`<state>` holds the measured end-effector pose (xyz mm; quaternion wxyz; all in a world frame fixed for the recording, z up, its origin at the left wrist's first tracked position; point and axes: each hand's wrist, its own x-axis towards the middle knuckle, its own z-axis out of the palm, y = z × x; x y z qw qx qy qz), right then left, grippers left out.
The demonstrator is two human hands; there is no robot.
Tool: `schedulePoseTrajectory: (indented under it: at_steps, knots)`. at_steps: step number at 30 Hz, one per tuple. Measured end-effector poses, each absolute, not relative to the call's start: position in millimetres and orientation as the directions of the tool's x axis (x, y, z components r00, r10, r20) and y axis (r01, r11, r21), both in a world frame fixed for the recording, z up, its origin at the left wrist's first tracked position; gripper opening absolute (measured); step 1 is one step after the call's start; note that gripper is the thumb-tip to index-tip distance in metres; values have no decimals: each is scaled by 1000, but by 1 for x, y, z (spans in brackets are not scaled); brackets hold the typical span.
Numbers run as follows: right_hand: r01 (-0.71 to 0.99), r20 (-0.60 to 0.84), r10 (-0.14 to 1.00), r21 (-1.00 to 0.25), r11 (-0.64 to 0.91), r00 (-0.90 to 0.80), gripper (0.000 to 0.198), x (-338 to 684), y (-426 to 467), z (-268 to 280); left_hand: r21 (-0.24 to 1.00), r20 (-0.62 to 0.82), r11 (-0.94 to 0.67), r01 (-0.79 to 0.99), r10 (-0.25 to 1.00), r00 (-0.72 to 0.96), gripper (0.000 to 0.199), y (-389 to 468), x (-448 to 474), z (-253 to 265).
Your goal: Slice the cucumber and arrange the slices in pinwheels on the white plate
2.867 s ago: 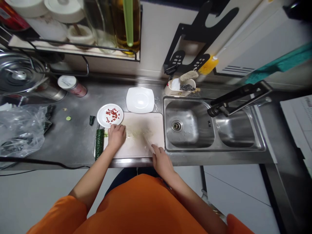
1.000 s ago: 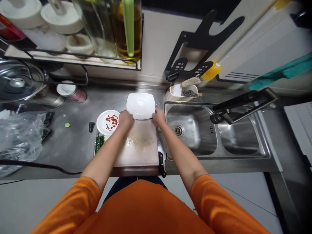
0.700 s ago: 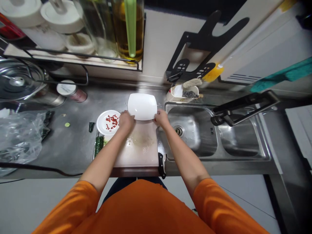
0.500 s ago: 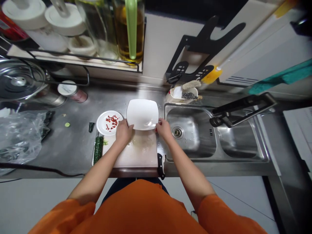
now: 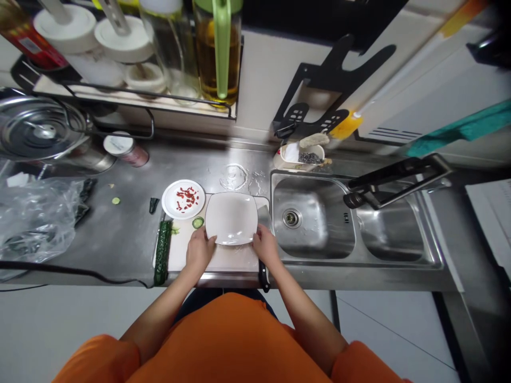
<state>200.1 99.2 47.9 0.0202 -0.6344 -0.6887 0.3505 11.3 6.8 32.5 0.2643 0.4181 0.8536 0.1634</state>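
A white squarish plate (image 5: 232, 218) with nothing on it is held over the cutting board (image 5: 223, 261). My left hand (image 5: 200, 250) grips its near left corner, thumb on the rim. On the near right corner, my right hand (image 5: 265, 246) is closed the same way. Left of the plate lies a cucumber slice (image 5: 198, 223), and a long cucumber (image 5: 162, 252) rests along the board's left edge. Red chopped pieces sit on a round white plate (image 5: 167, 204) behind it. By the board's right side lies a knife (image 5: 263, 275), its blade partly hidden by my right hand.
A double steel sink (image 5: 319, 213) with a black faucet (image 5: 355, 199) is on the right. Wet marks (image 5: 234, 176) show on the counter behind the plate. At left are a plastic bag (image 5: 38, 223), a lidded pot (image 5: 43, 130) and a small can (image 5: 126, 150). A seasoning rack (image 5: 167, 106) overhangs the back.
Both hands have drawn the white squarish plate toward me, from the counter behind onto or over the cutting board. The wet marks and the cucumber slice now show.
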Motion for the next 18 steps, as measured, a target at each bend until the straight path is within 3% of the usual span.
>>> schedulePoseTrajectory:
  at_steps: [18]
  knots:
    - [933, -410, 879, -347, 97, -244, 27, 197, 93, 46, 527, -328, 586, 615, 808, -489, 29, 2, 13, 31]
